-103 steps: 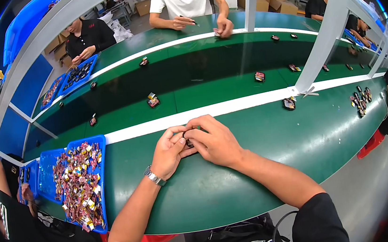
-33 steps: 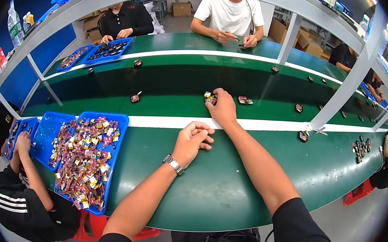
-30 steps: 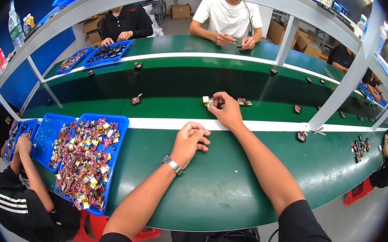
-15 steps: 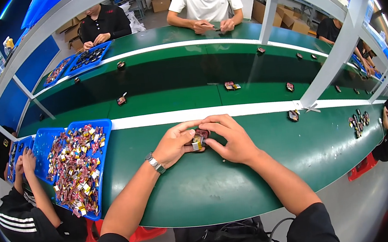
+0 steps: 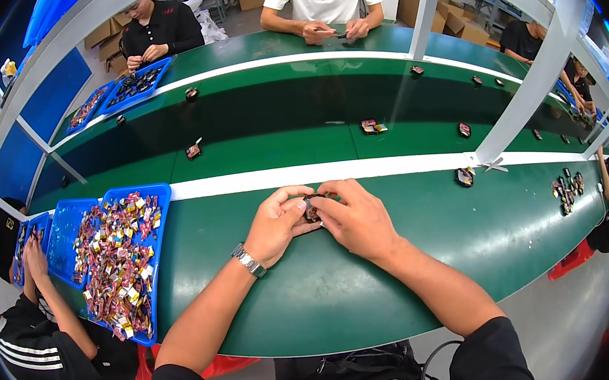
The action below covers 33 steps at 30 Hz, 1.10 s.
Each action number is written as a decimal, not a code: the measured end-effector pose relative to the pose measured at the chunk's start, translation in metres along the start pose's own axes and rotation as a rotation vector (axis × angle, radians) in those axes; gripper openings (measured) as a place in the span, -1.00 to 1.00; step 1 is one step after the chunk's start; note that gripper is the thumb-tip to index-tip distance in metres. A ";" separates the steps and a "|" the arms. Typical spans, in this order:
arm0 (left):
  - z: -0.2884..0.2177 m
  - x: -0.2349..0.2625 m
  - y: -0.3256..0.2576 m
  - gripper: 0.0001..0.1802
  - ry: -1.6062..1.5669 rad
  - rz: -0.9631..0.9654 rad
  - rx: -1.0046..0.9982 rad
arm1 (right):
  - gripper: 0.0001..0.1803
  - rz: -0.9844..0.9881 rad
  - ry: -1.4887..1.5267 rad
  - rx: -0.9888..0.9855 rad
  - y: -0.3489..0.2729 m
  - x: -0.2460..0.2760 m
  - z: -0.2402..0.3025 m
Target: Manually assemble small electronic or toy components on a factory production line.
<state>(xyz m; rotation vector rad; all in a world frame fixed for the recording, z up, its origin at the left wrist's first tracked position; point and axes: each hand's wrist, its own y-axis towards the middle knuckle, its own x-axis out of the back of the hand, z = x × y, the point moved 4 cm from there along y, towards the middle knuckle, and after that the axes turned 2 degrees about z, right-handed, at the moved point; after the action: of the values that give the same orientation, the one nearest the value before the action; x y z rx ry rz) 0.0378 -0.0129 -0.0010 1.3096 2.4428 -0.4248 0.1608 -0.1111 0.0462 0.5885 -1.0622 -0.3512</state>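
Over the green bench, my left hand (image 5: 277,226) holds a small dark casing (image 5: 312,210) with a reddish-brown part inside, its thumb resting on the near side. My right hand (image 5: 358,223) closes on the same casing from the right, thumb and fingertips pressed against it. Fingers cover much of the piece, so its inner parts barely show. Left of my hands, a blue tray (image 5: 166,260) is heaped with small red circuit boards (image 5: 116,273) carrying silver and yellow parts.
A white rail (image 5: 281,179) separates my bench from the green belt (image 5: 293,150), where several small assemblies (image 5: 374,127) lie spaced out. One assembly (image 5: 464,177) sits by the grey post (image 5: 524,85); a cluster (image 5: 567,190) lies far right. Co-workers sit left, right and opposite.
My right hand's thumb and fingers have moved in over the casing. The silver-and-yellow part that showed in it is now out of sight. My left hand keeps its hold.
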 end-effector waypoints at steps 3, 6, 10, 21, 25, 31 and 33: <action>-0.001 -0.001 -0.002 -0.73 0.033 -0.032 0.015 | -0.79 0.075 0.029 0.103 0.005 0.002 -0.003; -0.001 -0.004 -0.001 -0.73 0.079 -0.015 0.028 | -0.78 0.110 0.100 0.094 0.007 0.003 -0.010; -0.001 -0.004 0.000 -0.73 0.101 -0.008 -0.001 | -0.83 0.143 0.163 0.101 0.004 -0.001 -0.016; -0.001 -0.003 -0.001 -0.61 0.112 0.139 0.005 | -0.93 0.127 0.274 -0.137 0.003 0.000 -0.016; 0.000 -0.005 -0.001 -0.66 0.117 0.119 0.064 | -0.91 0.190 0.362 -0.129 -0.001 0.002 -0.022; 0.001 -0.005 -0.002 -0.68 0.159 0.105 0.035 | -0.91 0.171 0.383 -0.103 -0.003 0.000 -0.018; 0.002 -0.005 -0.001 -0.68 0.164 0.109 0.033 | -0.89 0.084 0.322 -0.131 -0.004 -0.001 -0.018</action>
<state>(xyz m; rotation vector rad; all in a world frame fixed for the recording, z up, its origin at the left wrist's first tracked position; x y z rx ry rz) 0.0398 -0.0181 -0.0004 1.5387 2.4897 -0.3436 0.1766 -0.1089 0.0368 0.4628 -0.7455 -0.2405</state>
